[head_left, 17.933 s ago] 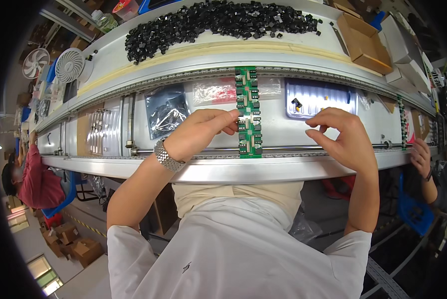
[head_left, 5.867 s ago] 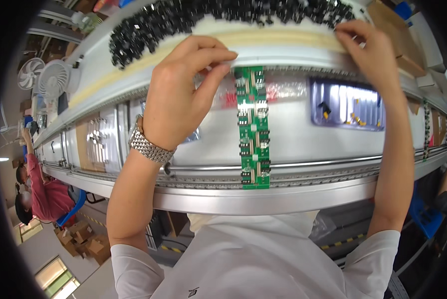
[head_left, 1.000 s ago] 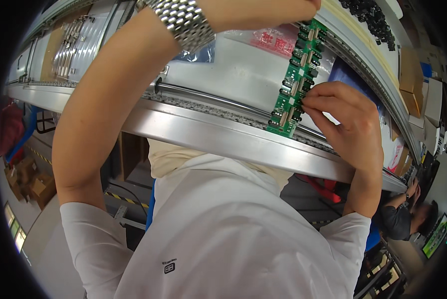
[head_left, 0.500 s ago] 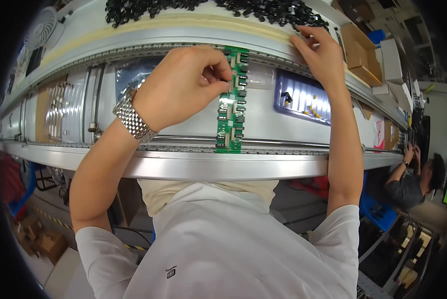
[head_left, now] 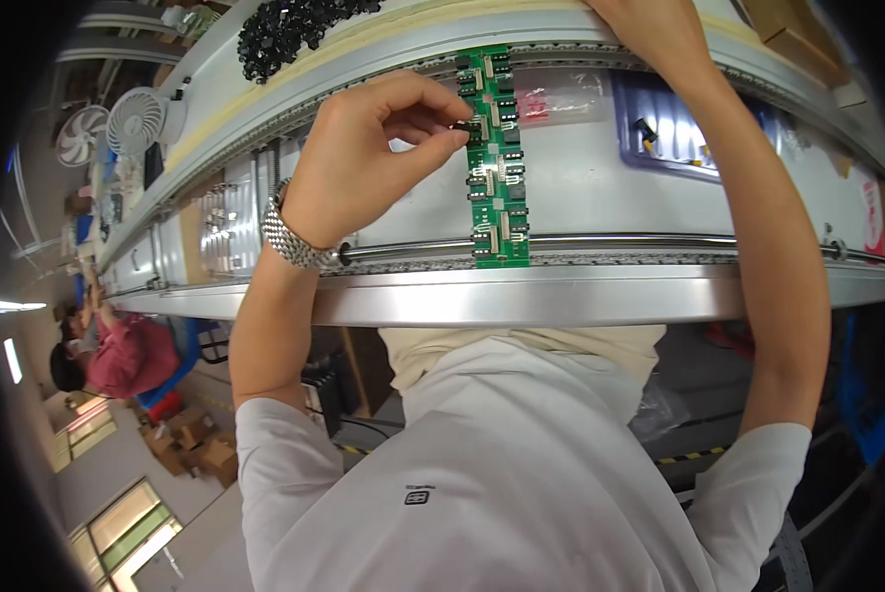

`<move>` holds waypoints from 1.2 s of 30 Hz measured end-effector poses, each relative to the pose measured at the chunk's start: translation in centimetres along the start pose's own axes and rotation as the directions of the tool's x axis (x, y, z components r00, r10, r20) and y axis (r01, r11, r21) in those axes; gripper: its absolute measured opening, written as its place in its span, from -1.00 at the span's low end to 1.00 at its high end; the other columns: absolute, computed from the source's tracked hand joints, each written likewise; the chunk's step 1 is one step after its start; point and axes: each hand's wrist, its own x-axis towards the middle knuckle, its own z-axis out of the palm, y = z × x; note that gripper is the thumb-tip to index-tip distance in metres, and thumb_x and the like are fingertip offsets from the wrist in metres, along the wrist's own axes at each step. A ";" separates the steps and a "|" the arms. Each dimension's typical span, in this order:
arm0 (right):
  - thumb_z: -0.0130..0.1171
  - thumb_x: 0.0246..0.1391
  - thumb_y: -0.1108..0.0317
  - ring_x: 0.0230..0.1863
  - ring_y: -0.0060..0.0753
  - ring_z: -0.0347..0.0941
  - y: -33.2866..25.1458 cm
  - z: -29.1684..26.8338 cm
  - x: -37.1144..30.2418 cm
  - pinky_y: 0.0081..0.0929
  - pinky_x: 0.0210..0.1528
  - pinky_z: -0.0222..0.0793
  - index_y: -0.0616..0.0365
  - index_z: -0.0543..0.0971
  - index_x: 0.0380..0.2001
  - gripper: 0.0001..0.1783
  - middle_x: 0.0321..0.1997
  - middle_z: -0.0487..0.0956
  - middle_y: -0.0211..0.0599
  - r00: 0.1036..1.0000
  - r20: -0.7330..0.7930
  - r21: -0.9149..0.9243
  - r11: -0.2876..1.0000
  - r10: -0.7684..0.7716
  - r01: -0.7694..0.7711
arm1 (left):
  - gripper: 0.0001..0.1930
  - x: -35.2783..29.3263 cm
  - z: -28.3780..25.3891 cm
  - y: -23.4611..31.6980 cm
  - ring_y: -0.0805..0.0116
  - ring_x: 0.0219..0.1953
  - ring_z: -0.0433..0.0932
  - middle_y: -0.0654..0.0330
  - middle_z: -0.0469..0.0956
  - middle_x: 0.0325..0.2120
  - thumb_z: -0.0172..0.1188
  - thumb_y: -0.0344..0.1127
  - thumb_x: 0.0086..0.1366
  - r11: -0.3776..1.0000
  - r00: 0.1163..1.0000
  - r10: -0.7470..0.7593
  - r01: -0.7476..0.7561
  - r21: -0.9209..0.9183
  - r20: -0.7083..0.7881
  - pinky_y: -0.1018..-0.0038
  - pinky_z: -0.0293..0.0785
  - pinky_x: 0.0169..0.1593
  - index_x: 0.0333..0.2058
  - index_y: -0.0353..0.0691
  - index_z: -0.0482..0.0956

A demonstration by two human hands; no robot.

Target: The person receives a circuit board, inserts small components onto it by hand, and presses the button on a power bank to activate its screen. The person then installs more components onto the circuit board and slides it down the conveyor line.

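Observation:
A narrow green circuit board [head_left: 492, 197] with rows of black and pale connectors lies across the two rails of the line. At its left edge, near the upper part, my left hand [head_left: 373, 158] has thumb and fingertips closed on a small black component [head_left: 460, 125]. Whether that piece touches the board I cannot tell. A metal watch band [head_left: 293, 232] circles my left wrist. My right hand [head_left: 660, 35] reaches over the far rail at the top edge, its fingers cut off by the picture's rim.
A heap of black parts [head_left: 295, 35] lies beyond the far rail. Under the board level are a clear bag [head_left: 561, 99] and a purple-edged tray [head_left: 650, 153]. A metal rod [head_left: 620, 244] runs behind the near rail [head_left: 581, 296]. Fans [head_left: 135, 120] stand far left; a person in red [head_left: 132, 355] sits there.
The view has swung left, so the board sits further right in the picture. My right hand's fingers, visible before, are now outside it. My left fingertips are now at the board's left edge.

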 end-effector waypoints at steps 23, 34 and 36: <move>0.23 0.09 0.25 -0.32 -0.13 0.56 4.0 2.8 -1.0 -0.35 -0.14 0.52 0.34 0.72 -0.35 -0.69 -0.30 0.65 -0.09 0.936 -0.204 0.460 0.816 -0.287 0.351 | -0.81 -3.1 3.4 -0.7 0.44 -0.37 0.55 0.20 0.64 -0.28 0.32 -0.65 0.10 0.942 0.985 0.119 -0.074 0.328 -0.121 0.59 0.46 -0.31 -0.29 -0.31 0.74; 0.26 0.11 -0.13 -0.35 -0.16 0.62 3.4 3.2 0.7 -0.32 -0.25 0.49 0.15 0.74 -0.17 -0.46 -0.30 0.71 -0.24 0.939 -0.266 0.021 0.973 -0.218 0.231 | -0.81 4.3 -1.0 1.2 0.30 -0.37 0.58 0.16 0.63 -0.23 0.29 -0.49 0.16 0.885 0.963 0.252 -0.190 0.425 -0.094 0.47 0.52 -0.27 -0.22 -0.28 0.72; 0.26 0.12 -0.11 -0.36 -0.15 0.61 2.4 2.7 0.7 -0.32 -0.25 0.49 0.14 0.75 -0.20 -0.50 -0.34 0.69 -0.26 0.936 -0.278 0.009 0.974 -0.217 0.228 | -0.83 8.4 -0.7 0.5 0.23 -0.37 0.60 0.14 0.63 -0.24 0.27 -0.45 0.18 0.818 0.945 0.303 -0.193 0.541 -0.121 0.41 0.53 -0.27 -0.24 -0.26 0.72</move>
